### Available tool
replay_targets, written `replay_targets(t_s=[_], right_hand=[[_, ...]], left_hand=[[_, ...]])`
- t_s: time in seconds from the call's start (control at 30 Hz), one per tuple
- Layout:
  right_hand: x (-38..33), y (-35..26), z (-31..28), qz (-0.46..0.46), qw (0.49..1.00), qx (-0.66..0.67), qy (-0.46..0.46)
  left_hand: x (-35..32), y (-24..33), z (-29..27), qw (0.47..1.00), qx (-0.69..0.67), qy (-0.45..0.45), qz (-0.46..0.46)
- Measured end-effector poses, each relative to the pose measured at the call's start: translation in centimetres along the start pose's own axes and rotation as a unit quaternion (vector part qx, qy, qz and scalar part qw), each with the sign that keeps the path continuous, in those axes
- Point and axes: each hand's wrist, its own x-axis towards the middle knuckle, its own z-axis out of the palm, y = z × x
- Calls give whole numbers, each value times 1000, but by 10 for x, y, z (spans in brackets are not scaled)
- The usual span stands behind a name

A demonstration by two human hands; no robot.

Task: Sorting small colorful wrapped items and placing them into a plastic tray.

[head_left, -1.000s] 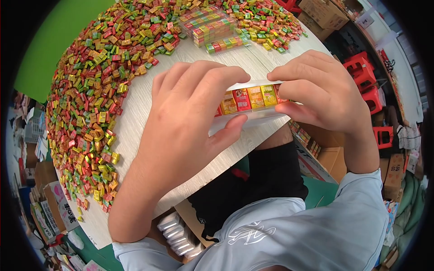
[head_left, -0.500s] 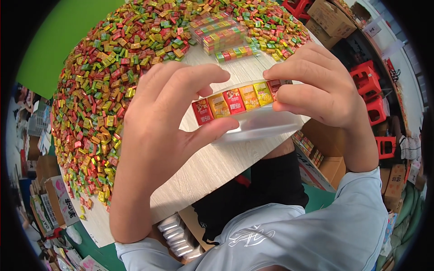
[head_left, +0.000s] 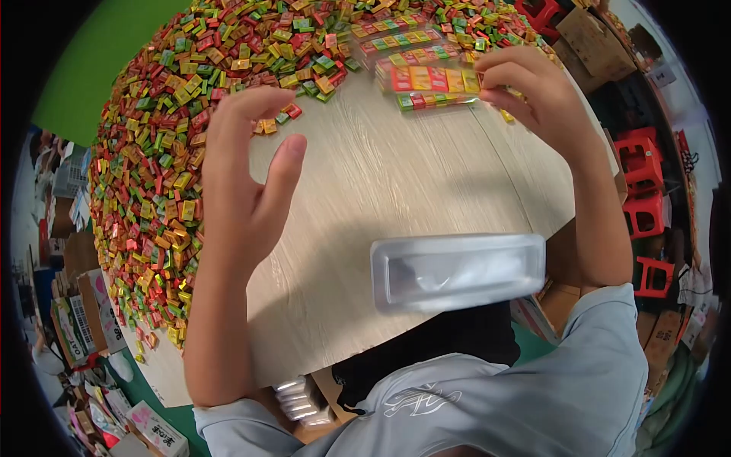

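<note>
The left hand (head_left: 247,183) is raised with fingers spread and empty; the right hand (head_left: 533,99) reaches forward, fingers pinched.

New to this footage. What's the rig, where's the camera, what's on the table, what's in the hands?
There is no machine here: a person works with two bare hands. The one view comes from a fisheye camera worn on the person's head, looking down, so straight edges bend and the forearms enter from below.

The surface is a pale wood-grain table. A big heap of small wrapped candies in red, yellow, green and orange covers its left and far side. A few filled clear strips of candies lie at the far edge. An empty clear plastic tray sits at the near edge.

The right hand holds one filled strip by its end, over the others. The left hand is open and holds nothing.
</note>
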Motion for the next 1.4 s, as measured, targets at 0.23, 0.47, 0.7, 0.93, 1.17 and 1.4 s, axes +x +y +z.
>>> replay_targets(t_s=[0.23,0.47,0.7,0.93,1.17,1.4], right_hand=[[-26,40,55,78,993,51,-74],[-36,43,80,23,999,-33,-3],[-36,35,67,115,993,-18,-4],[-57,31,59,248,964,-93,-33],[-54,28,74,232,970,-59,-40],[-52,35,89,220,975,17,5]], left_hand=[[-24,-34,19,989,86,-94,-76],[-21,-30,27,980,154,-123,-23],[-18,-15,35,980,107,-146,-81],[26,3,61,951,110,-252,-143],[40,2,103,923,109,-291,-226],[47,8,111,905,169,-290,-262]])
